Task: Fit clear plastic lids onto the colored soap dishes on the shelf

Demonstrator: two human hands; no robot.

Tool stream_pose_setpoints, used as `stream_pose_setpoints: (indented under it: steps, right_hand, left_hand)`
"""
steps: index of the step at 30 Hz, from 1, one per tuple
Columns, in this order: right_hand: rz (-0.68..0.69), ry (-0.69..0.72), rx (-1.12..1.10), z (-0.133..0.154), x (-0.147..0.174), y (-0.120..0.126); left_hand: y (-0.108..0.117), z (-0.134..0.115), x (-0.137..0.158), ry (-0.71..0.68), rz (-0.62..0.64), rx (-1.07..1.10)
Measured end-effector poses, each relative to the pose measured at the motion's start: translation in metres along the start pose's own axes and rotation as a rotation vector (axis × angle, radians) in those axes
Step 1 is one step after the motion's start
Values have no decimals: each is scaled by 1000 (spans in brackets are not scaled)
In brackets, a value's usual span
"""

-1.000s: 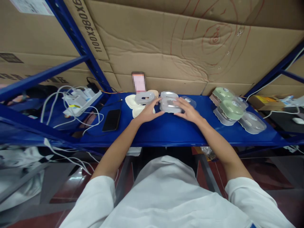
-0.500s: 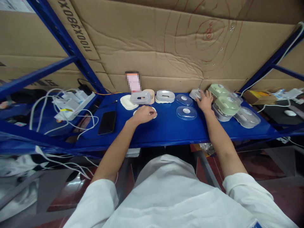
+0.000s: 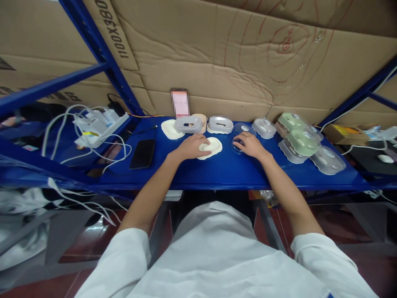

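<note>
My left hand (image 3: 192,147) grips the left side of a shallow cream oval tray (image 3: 214,145), with a finger or the thumb reaching over its inside. To the right, my right hand (image 3: 250,145) has its fingers around a clear plastic lid (image 3: 235,150), which it partly hides. Just behind lies a second clear lid (image 3: 248,128) with a round label. A grey lidded box (image 3: 263,128) stands behind my right hand, apart from it. At the back are a white box under a clear cover (image 3: 220,124) and a translucent grey cover (image 3: 188,124) resting over cream and peach trays.
Green and grey lidded boxes (image 3: 299,142) are stacked on the right of the blue table (image 3: 229,174). A black phone (image 3: 142,153) lies at left by white power strips (image 3: 99,126) and cables. Another phone (image 3: 180,103) leans against the cardboard wall (image 3: 198,66).
My right hand has left the grey lidded box and come left and nearer onto the clear lid. My left hand and the cream tray have shifted right. The view has turned slightly.
</note>
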State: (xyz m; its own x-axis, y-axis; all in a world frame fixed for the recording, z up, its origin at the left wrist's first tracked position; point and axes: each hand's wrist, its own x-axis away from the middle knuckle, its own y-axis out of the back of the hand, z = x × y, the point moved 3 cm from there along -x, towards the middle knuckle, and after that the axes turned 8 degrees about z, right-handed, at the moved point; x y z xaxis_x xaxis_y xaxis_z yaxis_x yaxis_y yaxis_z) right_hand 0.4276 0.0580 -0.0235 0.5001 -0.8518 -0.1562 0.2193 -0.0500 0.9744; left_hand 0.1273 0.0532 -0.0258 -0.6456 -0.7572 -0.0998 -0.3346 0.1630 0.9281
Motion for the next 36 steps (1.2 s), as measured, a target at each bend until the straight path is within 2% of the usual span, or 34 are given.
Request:
stream_pose_setpoints:
  steps: [3, 5, 9, 12, 16, 22, 28, 30, 34, 36]
  right_hand:
    - [-46, 42, -2, 5, 0, -1]
    - [-83, 96, -9, 13, -1, -1]
    - [-104, 148, 16, 29, -17, -7]
    - [-83, 60, 66, 28, -41, -11]
    - [-57, -38, 72, 21, -63, -14]
    - [-209, -28, -45, 15, -47, -3]
    - [-248, 43, -119, 28, -32, 8]
    - [-243, 73, -127, 33, -30, 10]
    - [-151, 214, -175, 46, -26, 7]
    - [-105, 276, -196, 53, -24, 4]
  left_hand:
    - [-5, -10, -2, -181, 79, 147]
    - [-7, -15, -3, -233, 83, 211]
    - [-8, -15, -4, -178, 49, 192]
    - [-7, -9, -4, -108, 41, 146]
    - [-6, -1, -5, -84, 32, 122]
    - [-10, 9, -7, -43, -34, 160]
    - [-9, 11, -8, -42, -47, 204]
    - [-8, 12, -7, -41, -49, 246]
    - [-5, 11, -6, -57, -67, 360]
    - [-4, 11, -5, -68, -69, 349]
